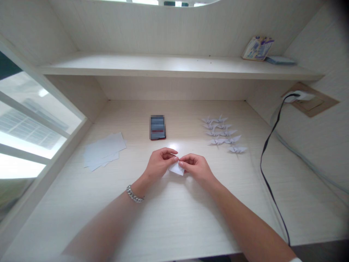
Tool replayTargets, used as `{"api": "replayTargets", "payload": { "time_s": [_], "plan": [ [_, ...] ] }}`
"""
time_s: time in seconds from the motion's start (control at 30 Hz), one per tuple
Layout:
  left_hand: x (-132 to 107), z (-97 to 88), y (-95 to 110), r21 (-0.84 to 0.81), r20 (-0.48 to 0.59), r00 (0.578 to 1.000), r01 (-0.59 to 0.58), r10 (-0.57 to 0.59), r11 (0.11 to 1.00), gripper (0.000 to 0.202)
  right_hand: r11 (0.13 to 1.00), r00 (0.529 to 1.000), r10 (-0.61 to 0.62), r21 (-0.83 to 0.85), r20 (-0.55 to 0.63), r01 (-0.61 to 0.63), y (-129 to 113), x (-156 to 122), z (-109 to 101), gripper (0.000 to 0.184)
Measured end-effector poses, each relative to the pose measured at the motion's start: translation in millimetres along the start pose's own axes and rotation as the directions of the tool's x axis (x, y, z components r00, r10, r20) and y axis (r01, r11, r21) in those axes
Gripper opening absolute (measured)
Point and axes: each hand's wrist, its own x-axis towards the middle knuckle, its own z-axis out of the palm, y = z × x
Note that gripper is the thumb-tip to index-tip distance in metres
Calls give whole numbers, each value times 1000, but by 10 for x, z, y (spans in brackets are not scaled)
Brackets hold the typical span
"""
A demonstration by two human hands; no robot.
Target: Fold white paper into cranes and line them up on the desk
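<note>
A small folded piece of white paper (176,169) is held between my two hands above the middle of the desk. My left hand (160,162) pinches its upper left part between thumb and fingers. At its upper right, my right hand (197,165) grips it the same way, with the thumb on top. Fingers hide the paper's upper edge. To the right, several white folded paper cranes (218,133) stand in short rows. Flat sheets of white paper (105,151) lie loosely overlapped on the left.
Beyond my hands lies a phone (157,127) with a blurred screen. A shelf (163,65) crosses the back, holding a small box (257,48) and a flat blue item (280,60). On the right, a black cable (265,145) runs down from a wall socket (311,100).
</note>
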Motion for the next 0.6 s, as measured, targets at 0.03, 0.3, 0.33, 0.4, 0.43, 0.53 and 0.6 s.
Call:
{"api": "replayTargets", "payload": {
  "time_s": [0.03, 0.3, 0.33, 0.4, 0.43, 0.53, 0.6],
  "plan": [
    [1, -2, -5, 5, 3, 1000, 1, -1, 1000, 34, 1000, 1000, 16, 17, 4, -16, 0, 4, -1, 26],
    [5, 2, -7, 33, 18, 1000, 0, -1, 999, 32, 992, 998, 56, 111, 12, -57, 15, 5, 0, 26],
    [4, 4, -4, 34, 16, 1000, 3, -3, 999, 32, 991, 998, 59, 120, 14, -60, 17, 3, 2, 26],
    [2, 6, 2, 39, 14, 1000, 5, -6, 999, 32, 989, 998, 67, 132, 13, -68, 13, -2, 6, 25],
    [1, 6, 4, 43, 14, 1000, 6, -7, 999, 32, 988, 997, 71, 136, 10, -72, 8, -6, 9, 25],
    [-2, 3, 2, 55, 13, 1000, 5, -6, 998, 31, 986, 997, 75, 146, 4, -75, -9, -18, 17, 26],
    [-2, -2, -4, 59, 10, 1000, 1, -2, 998, 31, 986, 998, 69, 152, 5, -69, -11, -21, 21, 25]
  ]
}}
